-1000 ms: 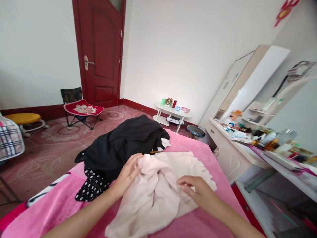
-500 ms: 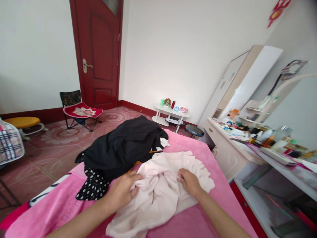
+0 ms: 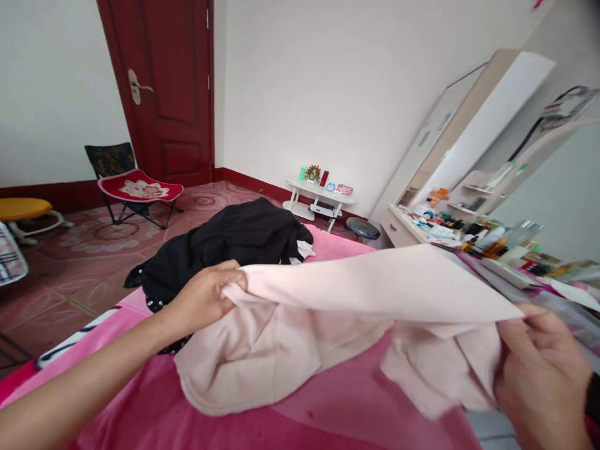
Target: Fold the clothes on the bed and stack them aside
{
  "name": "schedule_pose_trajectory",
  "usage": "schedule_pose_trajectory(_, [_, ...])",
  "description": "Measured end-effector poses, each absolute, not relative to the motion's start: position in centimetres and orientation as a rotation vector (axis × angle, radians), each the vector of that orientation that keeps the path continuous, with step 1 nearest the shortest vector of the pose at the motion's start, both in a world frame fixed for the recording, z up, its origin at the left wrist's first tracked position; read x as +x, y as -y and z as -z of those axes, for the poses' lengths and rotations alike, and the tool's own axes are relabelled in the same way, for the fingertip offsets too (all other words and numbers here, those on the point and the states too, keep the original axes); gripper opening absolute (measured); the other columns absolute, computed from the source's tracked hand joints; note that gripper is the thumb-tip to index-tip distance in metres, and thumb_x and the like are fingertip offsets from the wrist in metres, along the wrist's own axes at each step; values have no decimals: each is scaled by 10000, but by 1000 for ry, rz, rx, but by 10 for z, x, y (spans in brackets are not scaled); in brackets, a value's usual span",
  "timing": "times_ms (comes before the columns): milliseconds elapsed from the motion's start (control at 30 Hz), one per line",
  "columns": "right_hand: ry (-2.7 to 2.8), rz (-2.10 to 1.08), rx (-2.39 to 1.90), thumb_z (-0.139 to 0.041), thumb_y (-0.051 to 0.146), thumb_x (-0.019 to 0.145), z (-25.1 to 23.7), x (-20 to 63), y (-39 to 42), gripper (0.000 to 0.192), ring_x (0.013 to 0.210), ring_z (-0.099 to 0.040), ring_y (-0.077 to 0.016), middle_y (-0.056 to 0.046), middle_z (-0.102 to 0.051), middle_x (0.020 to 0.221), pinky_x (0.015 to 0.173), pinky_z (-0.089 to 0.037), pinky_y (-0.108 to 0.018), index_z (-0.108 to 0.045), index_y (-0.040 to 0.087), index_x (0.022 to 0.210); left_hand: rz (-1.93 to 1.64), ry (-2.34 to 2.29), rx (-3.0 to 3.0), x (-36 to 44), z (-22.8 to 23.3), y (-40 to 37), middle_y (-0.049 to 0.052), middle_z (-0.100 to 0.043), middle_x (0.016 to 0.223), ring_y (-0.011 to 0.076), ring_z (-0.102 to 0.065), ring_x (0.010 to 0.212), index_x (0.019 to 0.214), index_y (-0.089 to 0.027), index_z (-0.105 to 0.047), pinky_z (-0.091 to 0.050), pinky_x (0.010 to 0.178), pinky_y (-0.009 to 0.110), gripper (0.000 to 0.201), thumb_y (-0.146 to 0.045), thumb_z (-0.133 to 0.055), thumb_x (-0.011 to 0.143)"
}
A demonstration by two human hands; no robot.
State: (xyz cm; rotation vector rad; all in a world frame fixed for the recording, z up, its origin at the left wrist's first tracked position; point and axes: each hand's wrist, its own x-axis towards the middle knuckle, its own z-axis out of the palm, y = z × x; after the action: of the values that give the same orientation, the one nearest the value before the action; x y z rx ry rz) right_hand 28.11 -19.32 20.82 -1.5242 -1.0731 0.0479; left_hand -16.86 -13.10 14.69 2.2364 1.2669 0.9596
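Note:
A pale pink garment [image 3: 356,294] is stretched out above the pink bed cover [image 3: 262,425]. My left hand [image 3: 204,297] grips its left end, fingers closed on the cloth. At the lower right, my right hand [image 3: 544,369] holds the other end, pulled taut between the two. The garment's loose lower part sags onto the bed. Just beyond my left hand lies a heap of black clothes [image 3: 234,247], with a dotted black piece partly hidden under my arm.
A white dressing table [image 3: 422,228] crowded with bottles runs along the right. A small white side table [image 3: 321,200] stands by the far wall. A red folding chair [image 3: 134,187], a yellow stool [image 3: 21,209] and the dark red door [image 3: 164,94] are at the left.
Both hands took hold of the crumpled pink garment and lifted it off the bed, spreading it wide. My right hand swung far right and toward me; the view turned rightward.

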Motion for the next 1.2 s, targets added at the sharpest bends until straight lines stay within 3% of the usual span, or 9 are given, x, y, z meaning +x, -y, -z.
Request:
schedule_pose_trajectory(200, [1795,-1136,-1653,-734,401,640,-186,289,179,306,474,-404,-107,46,-436,540,435,-347,-225,-492,213,635,-367,-860,2116,-163,-142,153,-27,-604,706,128,-563,638,705,-197,-622,-412,589,197,241,-79,-436,608])
schedule_pose_trajectory(333, [1642,-633,-1496,-692,408,682,-200,279,125,264,504,-439,-103,47,-465,559,448,-381,-205,-532,197,679,-785,-1316,2201,-165,-150,128,3,-630,768,165,-598,732,786,-179,-630,-464,673,249,275,-76,-422,639])
schedule_pose_trajectory(500, [1248,-40,-1173,-574,338,764,-194,265,70,249,842,-598,-165,-43,-620,929,742,-504,-336,-554,183,958,-1285,-1879,2523,-155,-145,113,131,-484,1296,307,-434,1201,1138,-166,-587,-336,1007,479,374,-134,-456,789])
schedule_pose_trajectory(567, [1418,-77,-1272,-559,296,744,-162,260,57,187,849,-602,-175,-45,-646,898,804,-480,-356,-598,175,880,-1124,-1681,2666,-143,-127,122,123,-464,1322,296,-421,1217,1141,-182,-589,-333,1021,458,344,-167,-455,825])
schedule_pose_trajectory(733, [1938,-578,-1436,-526,186,696,-70,226,45,129,766,-629,-189,-44,-686,768,776,-487,-342,-650,175,729,-499,-1368,2421,-111,-67,148,77,-623,951,220,-592,890,1043,-198,-632,-464,831,330,285,-355,-467,872])
schedule_pose_trajectory(833, [2032,-659,-1367,-504,122,702,-41,188,45,211,804,-638,-182,-43,-696,833,788,-497,-327,-669,178,822,-488,-1428,2239,-97,-47,151,97,-601,1061,251,-576,970,1208,-187,-559,-451,874,360,493,-484,-537,816])
schedule_pose_trajectory(933, [2191,-613,-1164,-483,35,675,-33,151,42,440,977,-601,-178,-55,-656,1052,887,-465,-325,-638,193,1055,-588,-1406,2107,-85,-40,150,83,-562,1170,246,-546,1061,1307,-215,-481,-432,927,349,579,-390,-599,768])
schedule_pose_trajectory(1067, [2428,-472,-1004,-426,-53,641,-39,127,38,651,1107,-517,-172,-52,-566,1193,949,-417,-315,-553,224,1216,-726,-1254,2126,-70,-40,153,45,-569,1076,183,-560,991,1117,-240,-625,-442,889,282,454,-81,-500,710])
schedule_pose_trajectory(1200, [2514,-315,-1044,-433,-37,702,-57,122,51,675,1244,-392,-189,-20,-410,1379,978,-380,-329,-495,299,1284,-731,-1018,2299,-58,-44,163,23,-562,946,145,-545,883,776,-231,-684,-434,762,234,330,-4,-457,695])
